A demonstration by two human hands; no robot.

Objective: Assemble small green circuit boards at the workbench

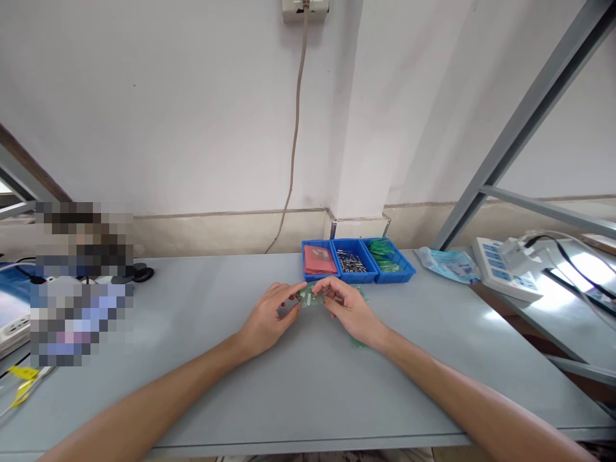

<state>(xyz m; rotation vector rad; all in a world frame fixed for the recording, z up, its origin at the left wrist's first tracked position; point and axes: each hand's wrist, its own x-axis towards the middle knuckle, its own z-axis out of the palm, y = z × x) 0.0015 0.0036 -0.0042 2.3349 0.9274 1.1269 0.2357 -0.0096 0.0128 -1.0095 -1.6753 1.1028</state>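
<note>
A small green packet with a white label is held between both hands, just in front of the blue bins. My left hand pinches its left end between thumb and fingers. At its right end, my right hand grips it with thumb and bent fingers. More green material lies on the table, mostly hidden under my right hand and wrist. Behind the hands, three joined blue bins hold red packets, metal pins or screws and green packets.
On the grey table, a blue-white plastic packet lies right of the bins. A power strip with cables is at the right. Round black objects and a blurred patch are at the left.
</note>
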